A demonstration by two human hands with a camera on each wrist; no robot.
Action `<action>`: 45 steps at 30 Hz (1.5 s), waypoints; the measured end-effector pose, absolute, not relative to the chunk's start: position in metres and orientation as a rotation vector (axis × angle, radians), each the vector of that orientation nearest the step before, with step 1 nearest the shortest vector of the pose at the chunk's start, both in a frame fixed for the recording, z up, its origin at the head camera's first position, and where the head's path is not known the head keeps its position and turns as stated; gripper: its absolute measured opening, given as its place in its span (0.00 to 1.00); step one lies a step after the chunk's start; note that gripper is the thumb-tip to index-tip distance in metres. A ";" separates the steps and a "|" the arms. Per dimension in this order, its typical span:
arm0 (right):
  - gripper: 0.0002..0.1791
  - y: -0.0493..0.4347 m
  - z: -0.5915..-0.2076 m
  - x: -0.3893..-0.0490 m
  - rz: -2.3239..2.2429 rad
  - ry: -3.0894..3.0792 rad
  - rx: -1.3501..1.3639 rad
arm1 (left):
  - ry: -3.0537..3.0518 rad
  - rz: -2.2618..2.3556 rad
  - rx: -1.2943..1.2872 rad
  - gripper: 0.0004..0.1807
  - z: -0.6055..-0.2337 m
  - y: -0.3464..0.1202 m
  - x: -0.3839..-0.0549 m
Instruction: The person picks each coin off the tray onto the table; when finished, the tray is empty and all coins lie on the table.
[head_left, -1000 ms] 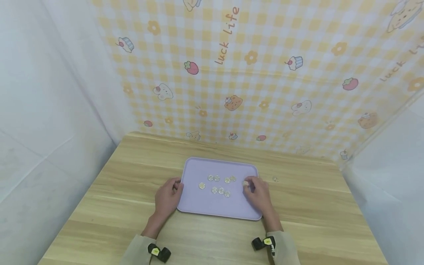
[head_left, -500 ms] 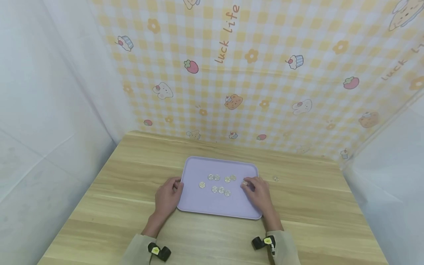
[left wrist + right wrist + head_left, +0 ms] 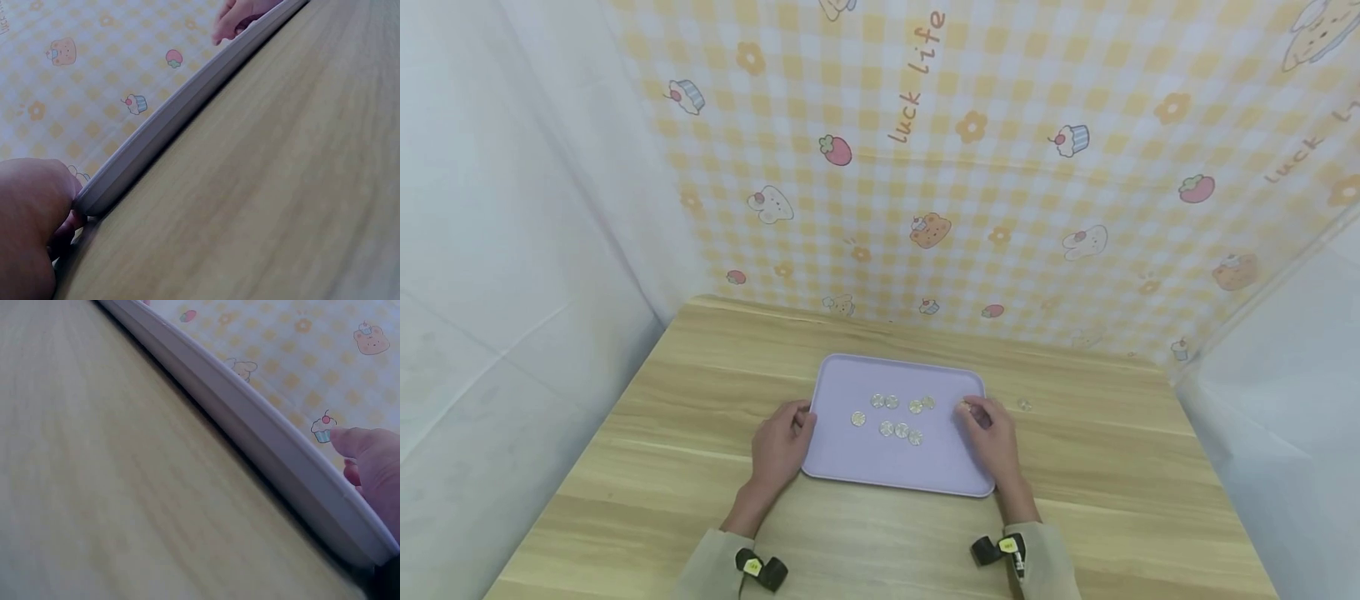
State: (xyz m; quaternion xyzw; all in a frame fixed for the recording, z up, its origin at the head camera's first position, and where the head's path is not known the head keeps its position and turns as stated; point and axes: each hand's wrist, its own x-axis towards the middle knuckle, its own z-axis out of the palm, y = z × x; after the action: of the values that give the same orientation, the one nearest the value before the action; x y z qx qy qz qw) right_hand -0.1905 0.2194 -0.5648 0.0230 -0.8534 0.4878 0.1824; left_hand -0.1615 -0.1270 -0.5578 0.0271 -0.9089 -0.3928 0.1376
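Observation:
A lilac tray (image 3: 850,462) lies on the table in the head view. Several shiny coins (image 3: 901,431) are spread over its middle, some side by side and one apart on the left. My left hand (image 3: 778,446) grips the tray's left edge, thumb at the rim and fingers curled beside it; the left wrist view shows the same hand (image 3: 31,219) at the tray corner. Over the tray's right edge, my right hand (image 3: 996,442) pinches a coin between thumb and forefinger, mostly hidden by the fingers. The right wrist view shows this hand (image 3: 378,465) above the rim.
Right of the tray, a small shiny round piece (image 3: 1025,405) lies on the wooden table (image 3: 700,400). A yellow checked cloth (image 3: 880,208) hangs behind the table. White sheets (image 3: 512,250) hang at the sides.
My right hand has drawn slightly right toward the tray's right edge, and the coin at its fingertips shows less than before. The left hand and the tray's coins have stayed put.

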 end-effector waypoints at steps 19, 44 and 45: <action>0.13 0.249 -0.569 -0.201 1.062 -2.325 -0.038 | -2.632 -1.137 0.086 0.14 -0.556 -0.125 -0.162; 0.14 0.266 -0.567 -0.207 0.834 -2.559 -0.023 | -2.639 -1.141 0.104 0.14 -0.554 -0.127 -0.160; 0.14 0.266 -0.566 -0.207 0.829 -2.566 -0.028 | -2.641 -1.141 0.104 0.14 -0.554 -0.127 -0.160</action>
State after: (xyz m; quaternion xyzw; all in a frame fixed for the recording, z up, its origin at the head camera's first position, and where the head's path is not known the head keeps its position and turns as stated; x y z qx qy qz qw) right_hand -0.2066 0.2657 -0.5664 -0.0100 -0.9281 0.2999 0.2205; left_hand -0.1601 -0.1271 -0.5536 0.0357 -0.9094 -0.3930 0.1312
